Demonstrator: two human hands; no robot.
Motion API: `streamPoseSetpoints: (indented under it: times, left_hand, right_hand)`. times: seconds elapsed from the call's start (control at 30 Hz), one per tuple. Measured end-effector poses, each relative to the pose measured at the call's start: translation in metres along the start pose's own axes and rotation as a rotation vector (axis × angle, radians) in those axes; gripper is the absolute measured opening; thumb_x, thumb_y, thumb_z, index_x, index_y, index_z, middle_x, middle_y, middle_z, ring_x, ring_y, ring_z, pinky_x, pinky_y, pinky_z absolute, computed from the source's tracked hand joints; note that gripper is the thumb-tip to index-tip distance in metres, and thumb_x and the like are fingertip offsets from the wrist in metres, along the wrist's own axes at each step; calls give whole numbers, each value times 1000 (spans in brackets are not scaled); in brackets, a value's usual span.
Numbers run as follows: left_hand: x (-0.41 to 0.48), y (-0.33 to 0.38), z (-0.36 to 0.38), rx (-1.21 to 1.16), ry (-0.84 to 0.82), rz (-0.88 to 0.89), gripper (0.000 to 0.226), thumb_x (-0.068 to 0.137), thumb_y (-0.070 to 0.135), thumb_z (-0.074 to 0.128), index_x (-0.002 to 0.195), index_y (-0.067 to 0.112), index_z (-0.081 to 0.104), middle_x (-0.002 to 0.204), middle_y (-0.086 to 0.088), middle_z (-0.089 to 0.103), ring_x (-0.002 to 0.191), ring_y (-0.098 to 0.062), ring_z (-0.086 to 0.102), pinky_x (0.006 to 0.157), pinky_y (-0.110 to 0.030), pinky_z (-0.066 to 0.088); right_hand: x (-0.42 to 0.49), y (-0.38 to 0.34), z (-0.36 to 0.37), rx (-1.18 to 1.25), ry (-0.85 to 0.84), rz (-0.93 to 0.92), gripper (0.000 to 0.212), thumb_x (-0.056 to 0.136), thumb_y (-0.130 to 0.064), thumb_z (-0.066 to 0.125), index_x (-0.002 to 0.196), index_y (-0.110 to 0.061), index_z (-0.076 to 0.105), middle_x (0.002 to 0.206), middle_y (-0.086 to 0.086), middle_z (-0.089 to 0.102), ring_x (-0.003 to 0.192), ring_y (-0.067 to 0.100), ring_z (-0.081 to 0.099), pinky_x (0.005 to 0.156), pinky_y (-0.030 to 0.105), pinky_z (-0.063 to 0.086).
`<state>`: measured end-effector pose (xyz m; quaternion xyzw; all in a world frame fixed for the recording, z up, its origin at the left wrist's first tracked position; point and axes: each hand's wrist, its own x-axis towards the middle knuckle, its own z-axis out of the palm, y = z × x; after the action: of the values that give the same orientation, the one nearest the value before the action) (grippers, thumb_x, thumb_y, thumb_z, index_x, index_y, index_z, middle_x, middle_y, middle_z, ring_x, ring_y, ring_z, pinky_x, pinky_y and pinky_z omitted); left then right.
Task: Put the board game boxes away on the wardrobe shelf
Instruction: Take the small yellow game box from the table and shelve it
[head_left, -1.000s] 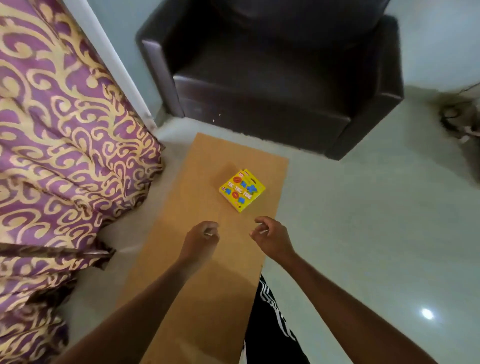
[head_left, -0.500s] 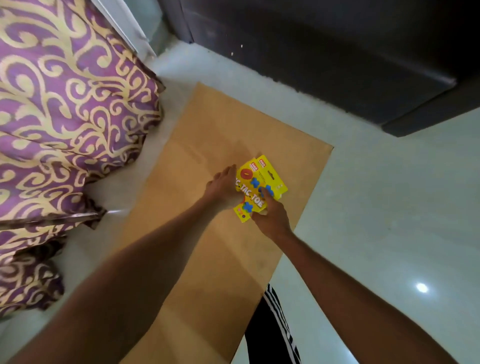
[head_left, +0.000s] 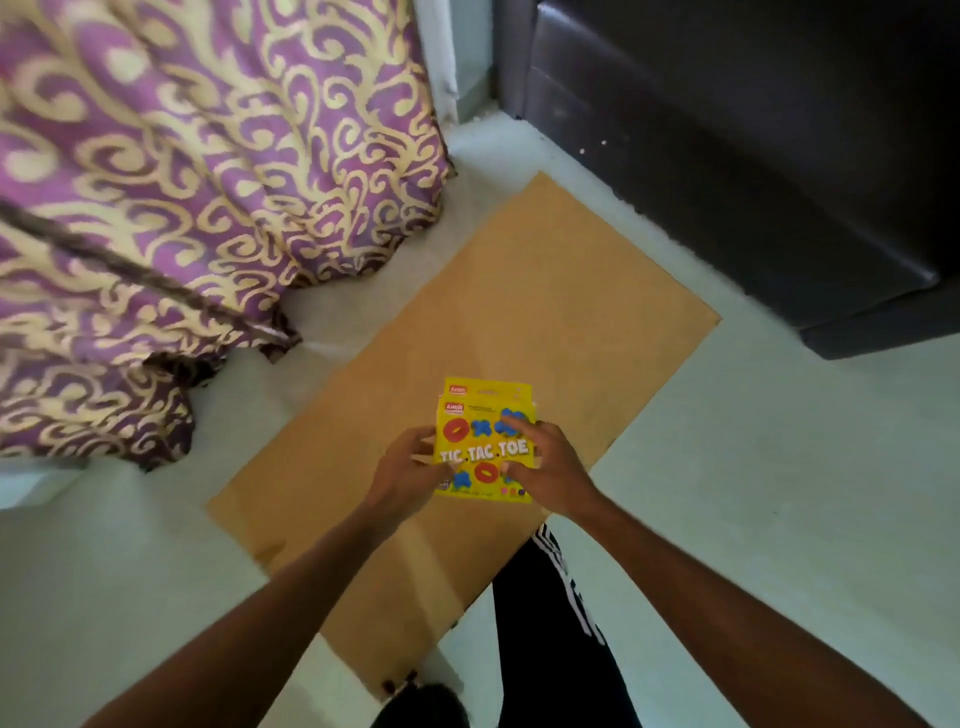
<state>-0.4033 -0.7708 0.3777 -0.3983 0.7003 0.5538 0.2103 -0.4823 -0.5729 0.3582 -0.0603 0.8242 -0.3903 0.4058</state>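
A yellow Tic Tac Toe box (head_left: 483, 441) with red and blue symbols is held up above the brown cardboard sheet (head_left: 545, 312), its printed face towards me. My left hand (head_left: 408, 470) grips its left edge. My right hand (head_left: 550, 467) grips its right edge, with fingers lying over the front. No wardrobe or shelf is in view.
The cardboard sheet lies on a pale floor (head_left: 779, 493). A purple and gold patterned bedcover (head_left: 182, 182) hangs at the left. A dark armchair (head_left: 753, 156) stands at the upper right. My leg in black trousers with white stripes (head_left: 550, 623) is below the box.
Both hands reached down to the box on the cardboard, took hold of it and lifted it off, turning it upright towards me. The view has swung left.
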Motion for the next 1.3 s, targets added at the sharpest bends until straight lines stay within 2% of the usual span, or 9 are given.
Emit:
streamPoseSetpoints:
  times: [0.1, 0.23, 0.4, 0.57, 0.67, 0.8, 1.0, 1.2, 1.3]
  left_hand:
    - [-65, -43, -44, -40, 19, 26, 50, 76, 8, 77, 121, 18, 58, 104, -6, 66, 88, -26, 69, 68, -33, 54]
    - [-174, -134, -112, -161, 89, 65, 50, 77, 14, 77, 122, 19, 57, 106, -6, 67, 92, -24, 69, 70, -33, 56]
    - [-277, -244, -163, -286, 245, 85, 55, 77, 16, 79, 127, 18, 56, 113, -8, 66, 85, -26, 71, 70, -34, 59]
    - [-402, -357, -219, -392, 511, 21, 52, 76, 12, 78, 124, 18, 58, 113, 0, 68, 75, -21, 73, 68, -31, 58]
    - [-460, -412, -242, -509, 713, -20, 57, 65, 22, 80, 118, 23, 59, 106, 1, 71, 70, -18, 73, 70, -35, 59]
    - [-508, -467, -265, -612, 972, -22, 57, 64, 25, 78, 116, 34, 58, 97, 7, 69, 80, -6, 67, 66, -17, 54]
    - [-535, -533, -324, -823, 1186, -55, 59, 67, 11, 80, 114, 38, 57, 99, 0, 69, 82, -19, 70, 63, -33, 60]
    - [-551, -602, -419, -882, 1358, -109, 64, 72, 9, 81, 128, 27, 55, 112, 5, 62, 78, -9, 69, 56, -21, 57]
    - [-563, -626, -461, -921, 1417, -131, 69, 73, 7, 79, 133, 29, 51, 108, 5, 65, 74, -3, 68, 56, -21, 56]
  right_hand:
    - [-48, -28, 41, -62, -69, -53, 61, 79, -17, 72, 134, -34, 52, 122, 5, 45, 109, 17, 53, 79, 15, 41]
    - [-134, -74, 135, -142, -145, -188, 55, 77, -13, 72, 128, -31, 58, 121, 7, 49, 101, 15, 55, 82, 18, 43]
    - [-210, -101, 237, -167, -229, -279, 48, 77, -8, 69, 115, -37, 64, 119, 4, 51, 97, 17, 58, 91, 37, 53]
    - [-282, -145, 368, -294, -451, -463, 48, 77, -5, 68, 112, -38, 64, 122, -1, 55, 102, 10, 59, 81, 15, 50]
    - [-308, -177, 441, -396, -597, -588, 48, 76, -7, 70, 113, -37, 65, 119, -3, 55, 102, 11, 60, 82, 19, 51]
    - [-334, -221, 528, -504, -750, -740, 54, 71, -5, 75, 110, -40, 64, 111, -18, 55, 90, 7, 59, 78, 14, 48]
    - [-351, -283, 655, -608, -932, -897, 63, 67, -3, 77, 108, -48, 60, 115, -4, 58, 99, 12, 59, 83, 19, 46]
    - [-367, -353, 795, -653, -1076, -1027, 60, 68, -4, 79, 112, -41, 61, 116, -3, 54, 100, 12, 57, 83, 15, 47]
    - [-377, -383, 858, -710, -1142, -1066, 60, 67, -4, 79, 118, -32, 64, 119, 1, 54, 101, 11, 58, 87, 23, 50]
